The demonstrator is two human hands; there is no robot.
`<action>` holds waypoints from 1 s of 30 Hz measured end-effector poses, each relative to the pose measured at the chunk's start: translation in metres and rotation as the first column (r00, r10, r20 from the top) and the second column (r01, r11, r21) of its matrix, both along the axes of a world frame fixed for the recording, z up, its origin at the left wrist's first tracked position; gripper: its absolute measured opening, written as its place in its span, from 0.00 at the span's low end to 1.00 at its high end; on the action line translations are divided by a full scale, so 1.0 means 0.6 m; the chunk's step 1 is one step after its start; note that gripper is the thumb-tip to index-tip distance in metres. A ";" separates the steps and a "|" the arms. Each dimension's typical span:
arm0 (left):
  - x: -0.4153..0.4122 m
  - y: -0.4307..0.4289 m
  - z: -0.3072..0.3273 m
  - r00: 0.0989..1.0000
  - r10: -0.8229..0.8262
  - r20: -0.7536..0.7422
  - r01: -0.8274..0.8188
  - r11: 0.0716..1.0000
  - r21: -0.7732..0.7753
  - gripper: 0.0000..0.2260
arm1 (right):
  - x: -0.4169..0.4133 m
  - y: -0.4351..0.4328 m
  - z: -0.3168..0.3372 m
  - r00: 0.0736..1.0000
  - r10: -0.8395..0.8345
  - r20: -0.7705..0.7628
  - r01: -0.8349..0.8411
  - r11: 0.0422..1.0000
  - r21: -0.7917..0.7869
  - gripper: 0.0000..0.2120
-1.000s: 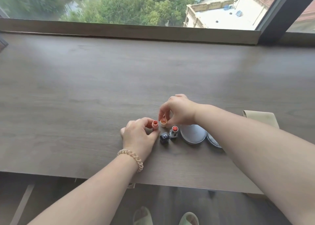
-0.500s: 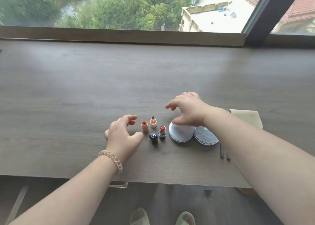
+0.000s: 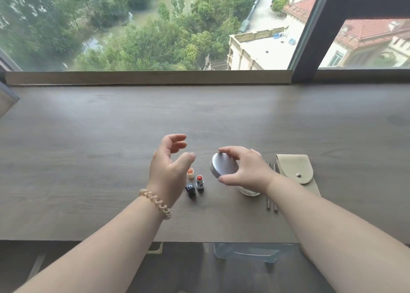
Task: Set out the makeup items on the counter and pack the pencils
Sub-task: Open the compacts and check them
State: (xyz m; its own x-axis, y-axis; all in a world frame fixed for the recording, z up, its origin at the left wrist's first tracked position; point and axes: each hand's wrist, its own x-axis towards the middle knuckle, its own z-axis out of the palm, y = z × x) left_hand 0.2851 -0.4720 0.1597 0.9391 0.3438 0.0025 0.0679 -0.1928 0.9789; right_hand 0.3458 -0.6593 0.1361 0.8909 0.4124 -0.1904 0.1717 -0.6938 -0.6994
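Observation:
My right hand (image 3: 248,169) grips a round grey compact (image 3: 223,165), tilted up off the wooden counter (image 3: 88,159). Part of a second round compact (image 3: 249,192) shows under my right wrist. My left hand (image 3: 169,166) hovers open above the small items, holding nothing. Beside it stand a cream tube with an orange tip (image 3: 190,173), an open red lipstick (image 3: 199,181) and a dark lipstick cap (image 3: 190,189). Two thin grey pencils (image 3: 271,201) lie right of my right hand, partly hidden by it. A beige snap pouch (image 3: 296,170) lies beyond them.
A large window with a low wooden sill (image 3: 148,77) runs along the counter's far edge. The counter's near edge (image 3: 111,240) is close to me. Below it sits a clear plastic box (image 3: 248,251).
My right hand closed on the grey compact and lifted it onto a tilt. My left hand let go of the small tubes, opened and rose above them.

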 end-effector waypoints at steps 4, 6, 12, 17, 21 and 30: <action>-0.007 -0.041 0.032 0.959 -0.263 -0.104 0.259 0.965 -0.046 0.31 | -0.009 -0.037 0.090 0.962 -0.057 -0.266 0.182 0.862 0.474 0.24; -0.005 -0.064 0.050 0.912 -0.386 -0.142 0.359 0.916 -0.179 0.39 | -0.016 -0.049 0.124 0.953 0.002 -0.304 0.179 0.806 0.565 0.20; -0.005 -0.117 0.085 0.841 -0.541 -0.002 0.452 0.703 -0.550 0.21 | -0.048 -0.086 0.172 0.968 0.068 -0.240 0.104 0.766 0.634 0.17; -0.008 -0.154 0.095 0.865 -0.495 0.080 0.411 0.610 -0.678 0.20 | -0.069 -0.111 0.185 0.996 0.047 -0.071 -0.001 0.842 0.539 0.13; -0.013 -0.179 0.098 0.870 -0.488 0.066 0.408 0.639 -0.652 0.20 | -0.077 -0.133 0.196 0.996 0.086 -0.003 -0.075 0.890 0.450 0.15; -0.024 -0.198 0.089 0.859 -0.506 0.079 0.431 0.632 -0.644 0.12 | -0.075 -0.149 0.209 0.903 0.324 0.282 -0.296 0.945 -0.138 0.13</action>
State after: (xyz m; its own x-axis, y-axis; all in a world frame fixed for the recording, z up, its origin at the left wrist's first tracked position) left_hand 0.2707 -0.5910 0.2130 0.9557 -0.2561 -0.1451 0.2451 0.4192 0.8742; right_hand 0.3010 -0.7484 0.2615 0.7418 0.6704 0.0140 0.5782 -0.6289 -0.5198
